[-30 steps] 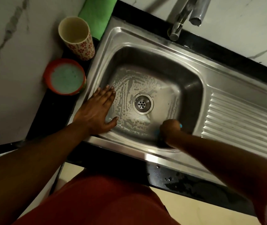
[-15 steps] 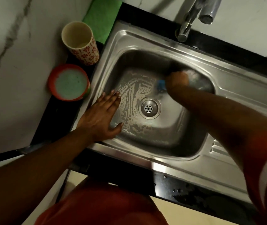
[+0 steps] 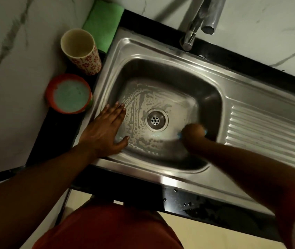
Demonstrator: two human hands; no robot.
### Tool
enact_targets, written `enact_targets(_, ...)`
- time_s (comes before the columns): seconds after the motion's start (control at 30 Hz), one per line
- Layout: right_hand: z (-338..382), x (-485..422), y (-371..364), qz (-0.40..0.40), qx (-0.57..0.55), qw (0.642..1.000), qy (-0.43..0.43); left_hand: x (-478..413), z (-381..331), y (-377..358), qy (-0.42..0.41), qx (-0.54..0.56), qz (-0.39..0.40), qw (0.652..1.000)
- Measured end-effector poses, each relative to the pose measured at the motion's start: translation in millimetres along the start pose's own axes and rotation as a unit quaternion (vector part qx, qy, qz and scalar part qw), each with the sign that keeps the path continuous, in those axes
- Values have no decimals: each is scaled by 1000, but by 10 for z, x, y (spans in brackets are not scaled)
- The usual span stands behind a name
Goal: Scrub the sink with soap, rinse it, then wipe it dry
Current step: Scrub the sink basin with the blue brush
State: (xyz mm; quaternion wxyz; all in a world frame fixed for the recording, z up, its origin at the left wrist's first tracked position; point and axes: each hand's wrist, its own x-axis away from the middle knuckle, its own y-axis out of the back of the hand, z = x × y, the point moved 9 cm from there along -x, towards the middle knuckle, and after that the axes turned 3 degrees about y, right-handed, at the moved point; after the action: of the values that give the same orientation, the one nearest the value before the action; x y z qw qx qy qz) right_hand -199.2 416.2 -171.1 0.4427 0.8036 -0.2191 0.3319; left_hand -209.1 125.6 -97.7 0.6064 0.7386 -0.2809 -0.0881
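Note:
The steel sink point(image 3: 161, 56) has a soapy film over the floor of its basin, round the drain point(image 3: 156, 120). My right hand point(image 3: 193, 133) is down in the basin at the near right and grips a blue scrubber point(image 3: 179, 135), mostly hidden under the hand and blurred. My left hand point(image 3: 105, 130) rests flat with straight fingers on the sink's left rim, thumb over the basin edge.
A red tub of green soap point(image 3: 69, 94) and a flower-patterned cup point(image 3: 81, 49) stand left of the sink. A green cloth point(image 3: 101, 24) lies behind the cup. The tap point(image 3: 197, 22) overhangs the back rim. The ribbed drainboard point(image 3: 269, 141) lies to the right.
My right hand with the scrubber swept from the basin's far side back to the near right. The left hand stayed on the rim.

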Motion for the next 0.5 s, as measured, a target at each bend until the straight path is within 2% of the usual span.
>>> enact_targets(0.07, 502, 384, -202, 55, 75, 992, 87, -3, 11, 3, 1, 2, 1, 1000)
enact_targets(0.1, 534, 468, -221, 65, 88, 988, 105, -7, 7, 2, 0, 1, 3, 1000)
enact_targets(0.17, 234, 276, 18, 27, 76, 994, 76, -15, 8, -21, 0, -6, 10, 1000)
enact_targets(0.27, -543, -314, 508, -35, 68, 996, -37, -17, 26, -40, 1, -4, 12, 1000)
enact_targets(0.33, -772, -530, 619, -63, 69, 993, -75, -15, 37, -53, 3, -3, 10, 1000)
enact_targets(0.5, -148, -49, 98, -10, 19, 1000, -12, -7, 41, -56, 6, -4, 16, 1000)
